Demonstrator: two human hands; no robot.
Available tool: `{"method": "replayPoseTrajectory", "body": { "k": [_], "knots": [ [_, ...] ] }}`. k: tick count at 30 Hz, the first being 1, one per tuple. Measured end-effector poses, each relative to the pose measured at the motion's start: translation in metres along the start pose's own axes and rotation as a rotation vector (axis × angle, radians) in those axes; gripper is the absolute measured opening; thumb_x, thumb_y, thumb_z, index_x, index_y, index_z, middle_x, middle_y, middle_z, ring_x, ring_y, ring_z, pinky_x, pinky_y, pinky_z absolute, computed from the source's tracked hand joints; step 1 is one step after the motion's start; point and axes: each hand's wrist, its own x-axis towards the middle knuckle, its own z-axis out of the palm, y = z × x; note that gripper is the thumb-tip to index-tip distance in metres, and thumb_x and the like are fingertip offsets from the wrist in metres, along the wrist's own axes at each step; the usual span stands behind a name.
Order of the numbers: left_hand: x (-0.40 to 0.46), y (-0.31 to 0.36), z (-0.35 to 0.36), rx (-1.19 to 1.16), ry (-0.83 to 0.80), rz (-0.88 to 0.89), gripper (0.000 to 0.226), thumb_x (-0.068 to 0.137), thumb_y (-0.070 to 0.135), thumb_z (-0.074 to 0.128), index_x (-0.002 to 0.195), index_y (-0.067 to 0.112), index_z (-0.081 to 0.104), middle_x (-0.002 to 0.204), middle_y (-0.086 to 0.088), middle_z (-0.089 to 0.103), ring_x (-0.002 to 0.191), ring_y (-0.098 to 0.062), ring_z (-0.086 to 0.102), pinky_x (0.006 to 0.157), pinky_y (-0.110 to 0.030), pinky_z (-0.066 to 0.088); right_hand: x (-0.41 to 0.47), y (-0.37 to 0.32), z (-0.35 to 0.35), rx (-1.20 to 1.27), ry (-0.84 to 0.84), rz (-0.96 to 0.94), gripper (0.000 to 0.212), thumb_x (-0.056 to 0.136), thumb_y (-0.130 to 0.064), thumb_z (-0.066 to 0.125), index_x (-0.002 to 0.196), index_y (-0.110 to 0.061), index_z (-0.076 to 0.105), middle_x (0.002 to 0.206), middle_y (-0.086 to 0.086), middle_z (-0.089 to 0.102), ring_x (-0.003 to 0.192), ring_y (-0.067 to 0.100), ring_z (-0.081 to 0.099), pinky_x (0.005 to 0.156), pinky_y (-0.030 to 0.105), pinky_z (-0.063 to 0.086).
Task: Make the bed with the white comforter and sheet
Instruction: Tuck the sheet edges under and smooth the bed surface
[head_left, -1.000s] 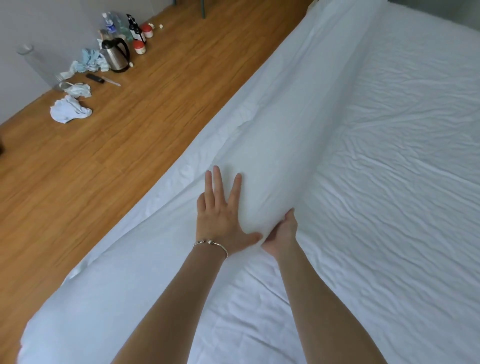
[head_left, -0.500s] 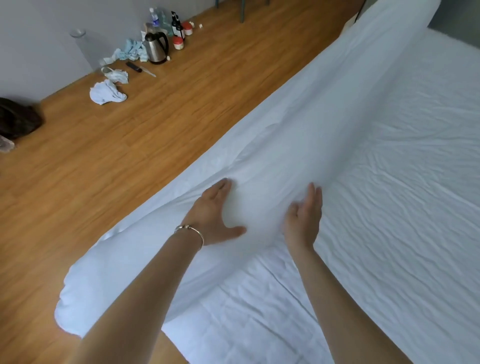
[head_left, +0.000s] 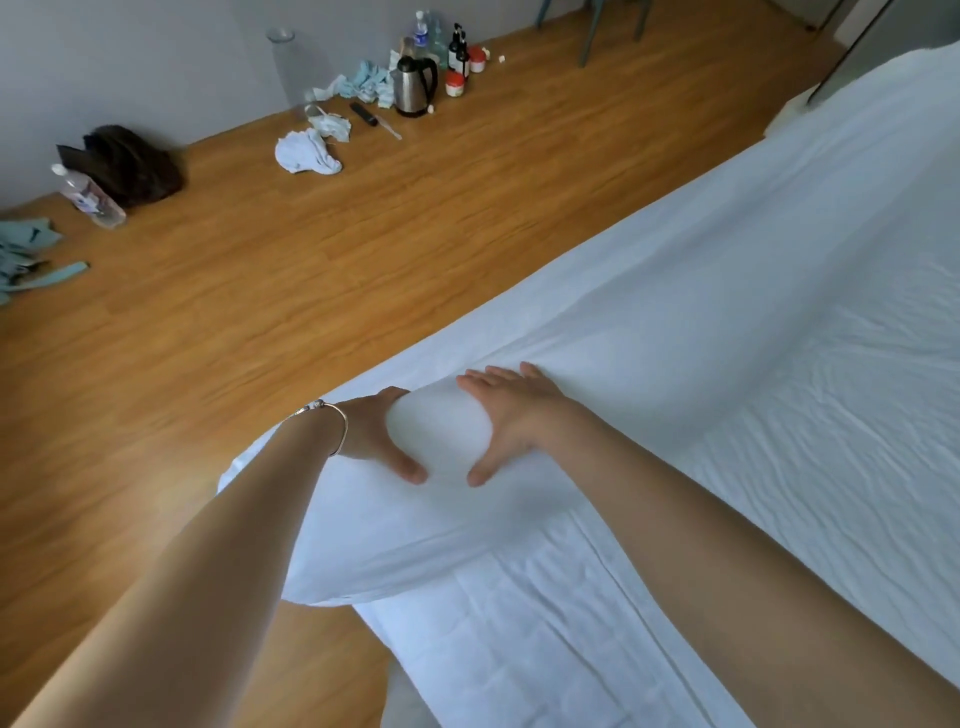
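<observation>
Both hands press on the rolled comforter (head_left: 597, 332), which lies along the bed's (head_left: 831, 467) floor-side edge, its near end overhanging that edge. The left hand (head_left: 376, 434) cups the roll's outer side, fingers hidden behind it; the right hand (head_left: 511, 418) lies flat on top, fingers straight and slightly apart. Bare wood floor (head_left: 311, 291) stretches wide beside the bed, with a kettle (head_left: 413, 85) far off by the wall.

The bed (head_left: 779, 467) carries a wrinkled white sheet (head_left: 857, 389) with a rolled white comforter (head_left: 623, 322) along its edge; a kettle (head_left: 414, 85) stands on the wooden floor (head_left: 260, 312).
</observation>
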Motion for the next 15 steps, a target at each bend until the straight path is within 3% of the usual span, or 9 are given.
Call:
{"method": "replayPoseTrajectory", "body": {
  "k": [3,5,9,12,15],
  "knots": [
    [0.001,-0.027,-0.008,-0.003,-0.078,0.002,0.125,0.025,0.073,0.084,0.136,0.049,0.031,0.118,0.024,0.054,0.113,-0.012,0.054,0.102,-0.040,0.043,0.016,-0.015,-0.025,0.016,-0.176,0.025,0.128,0.055,-0.070,0.079,0.154,-0.028,0.011,0.160,-0.007,0.019,0.147,0.015,0.015,0.120,0.043,0.010],
    [-0.001,-0.044,-0.014,-0.023,-0.136,-0.008,0.129,0.025,0.072,0.085,0.139,0.047,0.030,0.124,0.022,0.051,0.117,-0.012,0.051,0.104,-0.039,0.041,0.031,-0.023,-0.038,0.105,-0.313,0.071,0.122,0.056,-0.070,0.080,0.153,-0.032,0.016,0.156,-0.008,0.028,0.140,0.019,0.033,0.115,0.042,0.028],
    [-0.007,-0.074,-0.012,-0.070,-0.195,-0.085,0.153,0.018,0.075,0.083,0.147,0.047,0.004,0.140,0.015,0.043,0.129,-0.019,0.044,0.109,-0.040,0.037,0.064,-0.046,-0.049,0.309,-0.483,0.088,0.098,0.058,-0.063,0.084,0.141,-0.031,0.041,0.132,-0.004,0.055,0.105,0.021,0.063,0.089,0.038,0.053],
    [-0.013,-0.080,0.004,-0.033,-0.169,-0.081,0.154,0.025,0.072,0.082,0.148,0.044,-0.006,0.147,0.012,0.035,0.135,-0.020,0.038,0.110,-0.043,0.035,0.069,-0.066,-0.033,0.258,-0.486,0.057,0.097,0.047,-0.060,0.090,0.129,-0.031,0.048,0.126,-0.007,0.057,0.102,0.019,0.063,0.084,0.035,0.053],
    [-0.026,-0.076,0.036,0.066,0.039,-0.040,0.144,0.034,0.071,0.080,0.149,0.039,-0.002,0.145,0.007,0.032,0.137,-0.020,0.031,0.109,-0.044,0.033,0.052,-0.072,-0.012,0.099,-0.323,0.010,0.085,0.044,-0.066,0.086,0.111,-0.032,0.048,0.108,-0.013,0.058,0.097,0.016,0.059,0.073,0.029,0.044]
  ]
}}
